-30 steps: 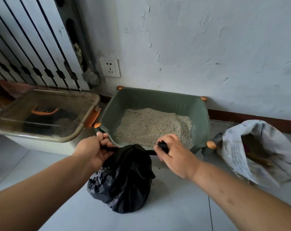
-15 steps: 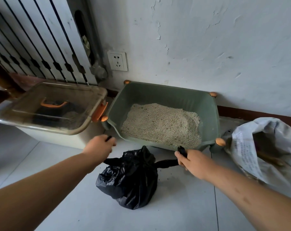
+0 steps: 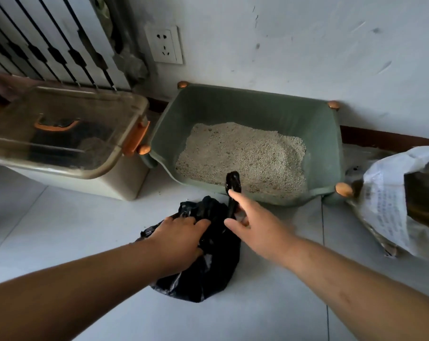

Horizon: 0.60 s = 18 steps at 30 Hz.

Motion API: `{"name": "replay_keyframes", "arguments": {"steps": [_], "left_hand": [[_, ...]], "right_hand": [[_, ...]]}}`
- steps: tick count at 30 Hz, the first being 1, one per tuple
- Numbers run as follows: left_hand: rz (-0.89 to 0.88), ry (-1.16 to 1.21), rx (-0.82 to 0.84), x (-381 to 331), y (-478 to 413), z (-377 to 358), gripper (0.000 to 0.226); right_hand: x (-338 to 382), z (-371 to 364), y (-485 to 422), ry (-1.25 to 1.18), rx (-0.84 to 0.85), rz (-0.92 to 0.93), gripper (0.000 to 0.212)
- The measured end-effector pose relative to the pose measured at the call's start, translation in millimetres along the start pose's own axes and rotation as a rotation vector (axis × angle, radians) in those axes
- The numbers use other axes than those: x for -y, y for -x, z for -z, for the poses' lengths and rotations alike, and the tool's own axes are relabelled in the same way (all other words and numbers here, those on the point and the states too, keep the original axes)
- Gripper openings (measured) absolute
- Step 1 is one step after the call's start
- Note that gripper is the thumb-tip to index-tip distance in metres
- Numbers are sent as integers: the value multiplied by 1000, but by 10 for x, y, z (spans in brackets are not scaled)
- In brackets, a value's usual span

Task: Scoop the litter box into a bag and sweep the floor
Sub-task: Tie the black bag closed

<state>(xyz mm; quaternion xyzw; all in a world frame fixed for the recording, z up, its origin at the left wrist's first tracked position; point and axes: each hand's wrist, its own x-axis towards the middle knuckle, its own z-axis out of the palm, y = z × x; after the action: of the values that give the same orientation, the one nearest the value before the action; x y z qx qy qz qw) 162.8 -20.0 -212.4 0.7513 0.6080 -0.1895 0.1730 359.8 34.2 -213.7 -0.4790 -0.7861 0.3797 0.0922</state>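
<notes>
A tied-up black bag [image 3: 208, 271] sits on the pale floor tiles in front of the green litter box [image 3: 333, 148], which holds pale grey litter [image 3: 243, 153]. My left hand [image 3: 181, 233] lies on the bag's bunched top, its fingers curled down into the plastic. My right hand [image 3: 254, 223] pinches one black handle strip [image 3: 233, 179], which stands up in front of the box's low front edge. The other handle strip is hidden under my left hand.
A storage bin with a clear lid and orange latches [image 3: 61, 134] stands left of the litter box. A white printed sack [image 3: 390, 200] lies open on the right. A radiator [image 3: 48, 38] and a wall socket [image 3: 164, 45] are behind.
My hands were pulling the two handle strips apart; now both have come together over the bag. The left hand has dropped onto the bag's top and the right has lifted its strip upright.
</notes>
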Motion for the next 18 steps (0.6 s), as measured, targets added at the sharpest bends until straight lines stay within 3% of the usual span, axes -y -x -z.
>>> {"name": "replay_keyframes", "arguments": {"steps": [5,8,12,18], "left_hand": [[-34,-30,76,43,-158,-214,72],[-46,-82,124,80,-251,-337,64],[7,-47,104,20,-305,-341,53],[212,260,96,-200,-245,-161,46]], "right_hand": [[-171,-308,-39,184,263,47,65],[-252,-472,-124,187,337,23,65],[-300,-586,-136,167,285,6,61],[-296,-597,28,60,239,-98,59]]}}
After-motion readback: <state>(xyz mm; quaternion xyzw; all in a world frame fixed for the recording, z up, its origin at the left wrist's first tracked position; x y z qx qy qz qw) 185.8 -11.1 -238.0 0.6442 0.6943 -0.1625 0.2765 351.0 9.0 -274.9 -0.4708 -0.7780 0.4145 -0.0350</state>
